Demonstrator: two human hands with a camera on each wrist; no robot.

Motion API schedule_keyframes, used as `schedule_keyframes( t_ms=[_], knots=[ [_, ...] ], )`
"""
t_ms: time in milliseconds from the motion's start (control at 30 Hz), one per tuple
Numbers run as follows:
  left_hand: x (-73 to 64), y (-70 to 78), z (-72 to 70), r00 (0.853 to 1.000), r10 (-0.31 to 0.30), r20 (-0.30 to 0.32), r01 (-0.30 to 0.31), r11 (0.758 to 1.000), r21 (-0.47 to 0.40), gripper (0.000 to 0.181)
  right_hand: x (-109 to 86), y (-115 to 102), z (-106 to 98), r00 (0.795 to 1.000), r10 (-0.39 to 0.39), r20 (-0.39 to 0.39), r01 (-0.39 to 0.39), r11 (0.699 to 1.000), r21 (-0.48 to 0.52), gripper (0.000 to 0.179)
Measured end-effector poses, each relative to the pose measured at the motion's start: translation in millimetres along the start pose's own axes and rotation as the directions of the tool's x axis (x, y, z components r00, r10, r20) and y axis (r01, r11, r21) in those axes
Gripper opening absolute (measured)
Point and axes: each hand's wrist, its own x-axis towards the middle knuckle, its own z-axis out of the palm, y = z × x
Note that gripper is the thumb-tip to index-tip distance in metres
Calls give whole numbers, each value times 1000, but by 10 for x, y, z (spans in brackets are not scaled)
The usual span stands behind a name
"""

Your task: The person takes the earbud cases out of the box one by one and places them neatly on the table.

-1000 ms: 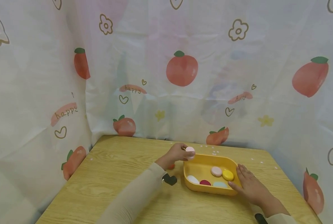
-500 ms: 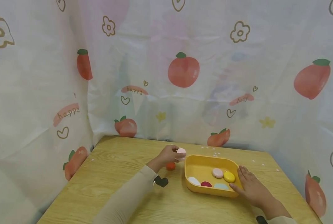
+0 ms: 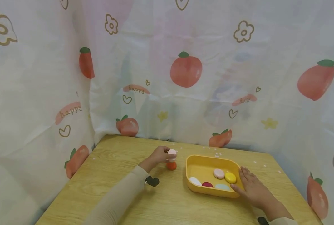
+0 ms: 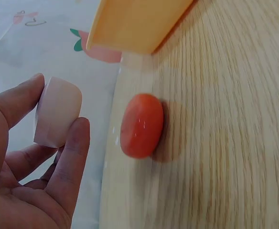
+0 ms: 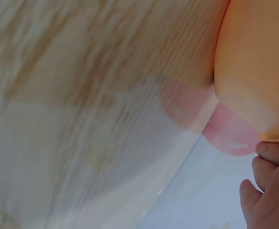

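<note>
Between thumb and fingers, my left hand (image 3: 157,157) pinches a pale pink rounded disc (image 3: 171,154). In the left wrist view this disc (image 4: 58,112) is seen from its side, held up off the table. A glossy orange-red disc (image 3: 171,165) lies on the wood just below it in the head view. To the right is a yellow tray (image 3: 206,158). My right hand (image 3: 253,190) rests on the tray's right end, fingers straight along the rim and thumb over the near corner. In the right wrist view its fingertips (image 5: 269,151) are at the rim.
Inside the tray lie a pink disc (image 3: 218,173), a yellow one (image 3: 230,177), a white one (image 3: 195,181), a dark red one (image 3: 207,184) and a pale blue-green one (image 3: 222,187). Small white flecks dot the table's back. A printed curtain (image 3: 150,62) encloses the table (image 3: 122,156).
My left hand has carried the pale pink disc leftward from the tray's left end to over the orange-red disc, now uncovered. The right hand has stayed on the tray.
</note>
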Motion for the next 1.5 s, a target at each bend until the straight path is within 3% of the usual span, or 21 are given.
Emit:
schedule_keyframes(
  t_ms=[233,567,900,1133,1500],
  knots=[
    [-33,-111,-151,1000,4,-23,-5,1000,-16,34,2,12,27,1000,-7,-6,7,1000,-1,87],
    [-69,-261,-282,998,-44,-39,43,999,-6,34,-4,28,42,1000,-5,-2,5,1000,19,87],
    [-126,-309,-352,992,-90,-91,99,991,92,32,4,25,38,1000,0,4,0,1000,19,87],
    [-153,-335,-375,994,-68,-84,83,978,191,39,10,24,27,1000,8,12,-8,1000,30,88],
    [-158,-373,-368,995,-62,-72,82,943,324,30,3,32,22,1000,5,10,-5,999,41,88]
  ],
)
